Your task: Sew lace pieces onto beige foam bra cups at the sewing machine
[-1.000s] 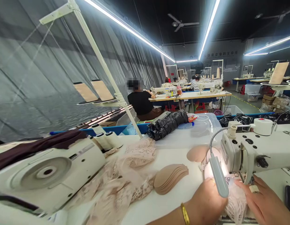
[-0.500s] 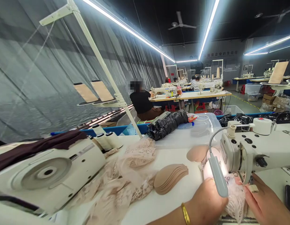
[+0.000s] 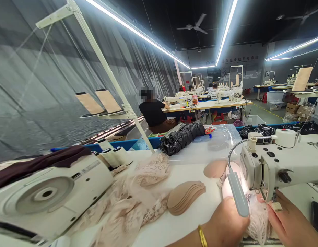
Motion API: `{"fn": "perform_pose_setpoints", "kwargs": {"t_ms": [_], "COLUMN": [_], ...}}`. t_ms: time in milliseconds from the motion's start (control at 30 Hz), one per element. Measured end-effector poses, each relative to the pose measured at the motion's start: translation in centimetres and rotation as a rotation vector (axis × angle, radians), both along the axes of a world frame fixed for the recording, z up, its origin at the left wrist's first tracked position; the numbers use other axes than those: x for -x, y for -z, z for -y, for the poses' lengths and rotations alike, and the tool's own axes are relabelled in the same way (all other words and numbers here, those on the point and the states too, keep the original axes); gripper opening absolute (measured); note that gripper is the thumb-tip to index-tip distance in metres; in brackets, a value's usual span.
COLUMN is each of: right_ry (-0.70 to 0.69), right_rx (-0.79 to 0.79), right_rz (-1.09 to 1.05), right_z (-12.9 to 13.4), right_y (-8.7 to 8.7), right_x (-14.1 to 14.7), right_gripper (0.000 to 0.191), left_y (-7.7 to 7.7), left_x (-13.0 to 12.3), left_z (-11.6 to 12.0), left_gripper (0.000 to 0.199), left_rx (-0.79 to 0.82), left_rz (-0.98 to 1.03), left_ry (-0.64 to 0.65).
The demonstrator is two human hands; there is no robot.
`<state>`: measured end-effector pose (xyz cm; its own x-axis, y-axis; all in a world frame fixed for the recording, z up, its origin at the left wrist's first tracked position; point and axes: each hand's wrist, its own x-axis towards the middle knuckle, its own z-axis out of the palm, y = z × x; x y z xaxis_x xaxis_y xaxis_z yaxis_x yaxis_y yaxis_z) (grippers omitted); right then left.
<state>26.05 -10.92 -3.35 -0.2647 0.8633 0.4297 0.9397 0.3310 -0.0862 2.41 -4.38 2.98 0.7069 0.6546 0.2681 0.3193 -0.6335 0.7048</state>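
Lace piece under the head of the sewing machine, between your two hands. Your left hand is curled at its left side, a gold bangle on the wrist; the lamp hides the fingertips, so can't tell how tight the grip is. Your right hand has fingers touching the lace's right edge; pinch or flat press, can't tell. Left along the table: a fanned stack of beige pads, then loose lace fabric, heaped and rumpled.
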Motion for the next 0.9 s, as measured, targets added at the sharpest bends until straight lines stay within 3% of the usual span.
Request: {"fn": "perform_pose_setpoints", "kwargs": {"t_ms": [100,167,333,500,700,900], "right_ry": [-0.004,-0.011,-0.023,-0.036,-0.022,-0.033], "right_rx": [-0.002,-0.004,-0.018,-0.027,-0.036,-0.08], "right_rz": [0.01,0.014,0.056,0.004,0.017,-0.051], "right_z": [-0.1,-0.1,0.1,-0.2,0.0,0.1], "right_y": [0.0,0.1,0.3,0.2,0.5,0.4], "right_x": [0.0,-0.1,-0.2,-0.3,-0.4,-0.4], "right_gripper": [0.043,0.042,0.042,0.043,0.042,0.041], "left_y": [0.1,0.3,1.0,2.5,2.4,2.2], "left_x": [-0.1,-0.1,-0.1,0.2,0.4,0.2], "left_z": [-0.1,-0.2,-0.4,-0.8,-0.5,-0.6], "left_gripper": [0.02,0.018,0.036,0.023,0.03,0.031], "left_rx": [0.211,0.247,0.055,-0.312,-0.216,-0.232], "left_rz": [0.11,0.119,-0.001,-0.038,-0.059,-0.09], "left_ry": [-0.001,-0.008,-0.045,0.01,0.003,0.031]}}
